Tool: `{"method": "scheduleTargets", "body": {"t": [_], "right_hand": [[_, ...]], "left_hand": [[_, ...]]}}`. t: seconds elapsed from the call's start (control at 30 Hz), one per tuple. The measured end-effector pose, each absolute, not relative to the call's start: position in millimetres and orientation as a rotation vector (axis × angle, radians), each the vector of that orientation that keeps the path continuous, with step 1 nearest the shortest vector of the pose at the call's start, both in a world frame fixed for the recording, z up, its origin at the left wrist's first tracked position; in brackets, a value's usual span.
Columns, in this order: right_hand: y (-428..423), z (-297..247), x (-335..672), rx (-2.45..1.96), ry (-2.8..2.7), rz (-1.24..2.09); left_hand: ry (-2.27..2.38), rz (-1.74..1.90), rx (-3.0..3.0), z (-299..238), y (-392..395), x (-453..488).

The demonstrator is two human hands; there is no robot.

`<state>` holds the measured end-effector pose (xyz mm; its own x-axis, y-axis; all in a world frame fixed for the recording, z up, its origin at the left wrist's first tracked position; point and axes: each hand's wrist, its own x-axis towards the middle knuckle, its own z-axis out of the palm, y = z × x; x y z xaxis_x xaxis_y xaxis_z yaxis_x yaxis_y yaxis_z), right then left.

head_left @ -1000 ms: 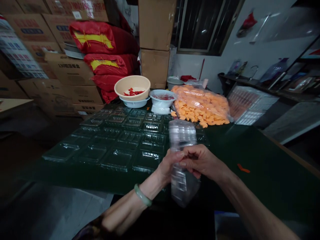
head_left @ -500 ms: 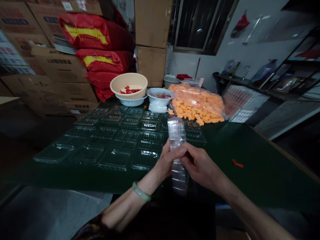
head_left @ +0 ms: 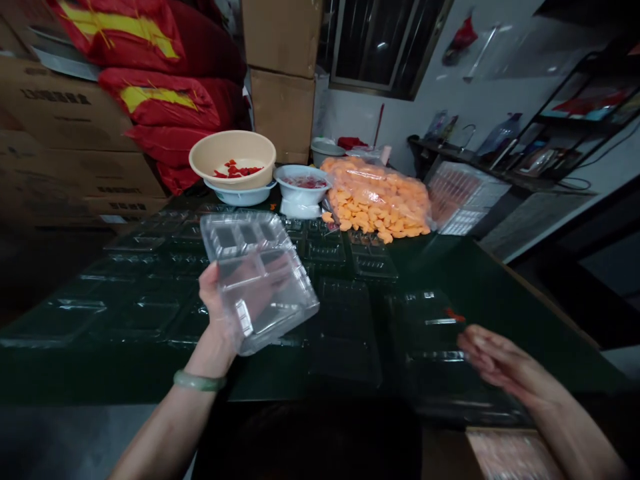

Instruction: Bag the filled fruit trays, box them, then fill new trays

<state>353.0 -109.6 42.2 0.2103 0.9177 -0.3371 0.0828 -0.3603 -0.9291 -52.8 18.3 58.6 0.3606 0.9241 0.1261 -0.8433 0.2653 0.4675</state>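
My left hand (head_left: 220, 303) grips a stack of clear plastic clamshell trays (head_left: 257, 277), tilted above the dark green table (head_left: 500, 293). Its fingers show through the plastic underneath. My right hand (head_left: 493, 360) is lower right with fingers stretched out and smeared by motion, touching a clear tray (head_left: 440, 333) that lies open on the table. Another clear tray (head_left: 345, 330) lies between the two hands. Rows of open clear trays (head_left: 150, 267) cover the left part of the table.
At the table's far end stand a beige bowl (head_left: 233, 153) with red pieces, a white bowl (head_left: 303, 183) and a bag of orange pieces (head_left: 377, 193). Cardboard boxes (head_left: 70, 127) and red sacks (head_left: 160, 100) are stacked behind. A shelf (head_left: 500, 160) runs along the right wall.
Both hands held the tray stack upright together; now they have parted. The left hand carried the stack left and tilted it flat; the right hand moved right and down to a tray on the table.
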Motion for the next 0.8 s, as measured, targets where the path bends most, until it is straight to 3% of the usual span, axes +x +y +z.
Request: {"method": "scheduleTargets", "body": {"t": [0.1, 0.27, 0.33, 0.43, 0.53, 0.63, 0.8], "right_hand": [[-99, 5, 361, -1.649, -0.755, 1.43], [-68, -4, 355, -1.791, -0.966, 1.356], [-63, -3, 356, -1.971, -1.091, 1.138], [-75, 1, 343, -2.132, -1.337, 0.427], [-99, 8, 298, -1.819, -1.771, -0.162], [-109, 9, 241, -1.541, -2.214, -0.206], [-83, -2, 212, -1.572, -2.348, -0.105]], "left_hand": [[0.203, 1.192, 0.512, 59, 21, -47], [0.192, 1.151, 0.516, 56, 25, -27], [0.212, 1.15, 0.517, 56, 25, -25], [0.243, 1.17, 0.52, 57, 24, -26], [0.232, 1.18, 0.517, 58, 22, -26], [0.195, 1.122, 0.512, 59, 18, -17], [0.174, 1.046, 0.487, 59, 13, -1]]}}
